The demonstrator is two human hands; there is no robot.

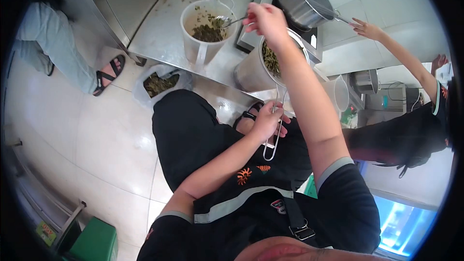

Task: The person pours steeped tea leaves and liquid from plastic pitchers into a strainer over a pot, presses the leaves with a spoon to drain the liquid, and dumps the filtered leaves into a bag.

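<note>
My left hand (270, 122) is closed around the long wire handle of a strainer (279, 94). The strainer's head sits at the mouth of a tall pitcher (251, 73), where wet, dark green leaves (270, 60) show; my right forearm partly covers it. Reaching across the counter, my right hand (265, 21) grips a metal spoon (234, 21). The spoon's bowl is inside a second translucent pitcher (195, 50), to the left. Chopped dark leaves (208, 34) lie at its bottom, with bits stuck to its wall.
A steel pot (304, 2) stands on a cooker behind the pitchers; a co-worker's hand (367, 30) is at its handle. Below the counter (159, 31), a plastic bag (140, 89) holds leaves. Another person's sandalled foot (110, 73) is at left, a green bin (94, 241) lower left.
</note>
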